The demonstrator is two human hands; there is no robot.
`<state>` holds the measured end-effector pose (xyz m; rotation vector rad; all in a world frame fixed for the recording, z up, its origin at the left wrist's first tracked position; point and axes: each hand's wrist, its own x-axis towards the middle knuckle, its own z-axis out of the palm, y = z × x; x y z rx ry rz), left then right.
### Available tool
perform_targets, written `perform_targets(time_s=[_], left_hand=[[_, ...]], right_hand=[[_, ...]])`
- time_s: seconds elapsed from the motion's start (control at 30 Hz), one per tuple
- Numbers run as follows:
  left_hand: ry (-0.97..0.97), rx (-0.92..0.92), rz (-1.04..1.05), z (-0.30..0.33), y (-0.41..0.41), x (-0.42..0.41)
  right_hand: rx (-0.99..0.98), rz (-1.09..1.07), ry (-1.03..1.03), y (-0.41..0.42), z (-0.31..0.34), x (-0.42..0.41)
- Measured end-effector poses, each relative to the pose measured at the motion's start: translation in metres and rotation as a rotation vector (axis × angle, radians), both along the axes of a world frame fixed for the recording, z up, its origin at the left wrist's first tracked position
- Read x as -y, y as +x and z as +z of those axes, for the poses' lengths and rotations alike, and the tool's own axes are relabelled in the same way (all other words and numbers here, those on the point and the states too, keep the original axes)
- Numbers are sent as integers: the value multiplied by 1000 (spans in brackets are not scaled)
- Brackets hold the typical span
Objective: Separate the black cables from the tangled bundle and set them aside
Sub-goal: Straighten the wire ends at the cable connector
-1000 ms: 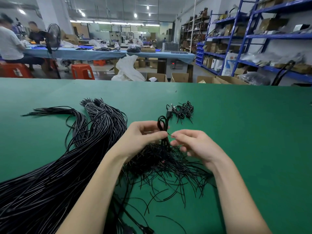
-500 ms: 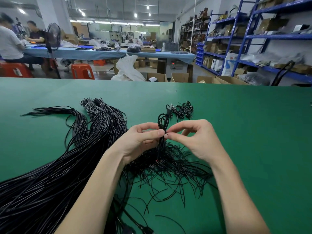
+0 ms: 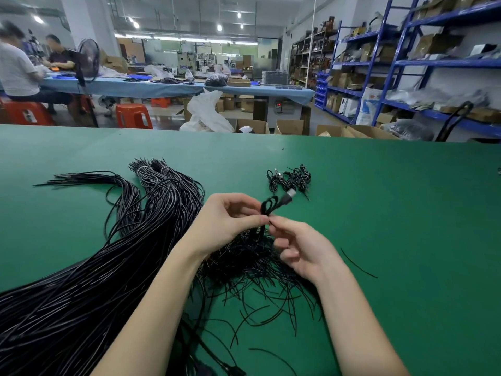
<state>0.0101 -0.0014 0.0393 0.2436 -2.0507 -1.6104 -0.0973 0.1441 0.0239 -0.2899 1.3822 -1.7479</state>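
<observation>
A green counter [image 3: 393, 213] fills the lower frame, with a long black cable bundle [image 3: 89, 280] at lower left. At centre, the left hand [image 3: 225, 226] pinches a looped cable [image 3: 267, 208]; the right hand [image 3: 303, 251], fingers curled, pinches its thin end.

A looped black cable [image 3: 267, 208] with a plug stands upright above a tangled heap [image 3: 244, 264] at center; long cables [image 3: 81, 294] sprawl toward 8 o'clock; small coiled pile [image 3: 290, 177] at 12.
</observation>
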Motion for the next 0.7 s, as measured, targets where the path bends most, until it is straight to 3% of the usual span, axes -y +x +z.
perform_targets(time_s=[0.07, 0.17, 0.3, 0.4, 0.5, 0.6, 0.7], left_hand=[[237, 50, 56, -3, 0, 0], [535, 65, 48, -6, -2, 1], [581, 142, 43, -6, -4, 0], [632, 200, 12, -5, -4, -1], [588, 180, -25, -5, 0, 1], [284, 147, 32, -4, 8, 8], [147, 114, -46, -1, 13, 13]], right_hand=[[-456, -141, 111, 1, 3, 1], [-891, -172, 65, 2, 8, 0], [-1340, -283, 239, 2, 3, 0], [-1556, -336, 255, 4, -2, 2], [-1359, -283, 184, 5, -3, 5], [-1040, -127, 188, 3, 0, 8], [-316, 99, 70, 2, 6, 5]])
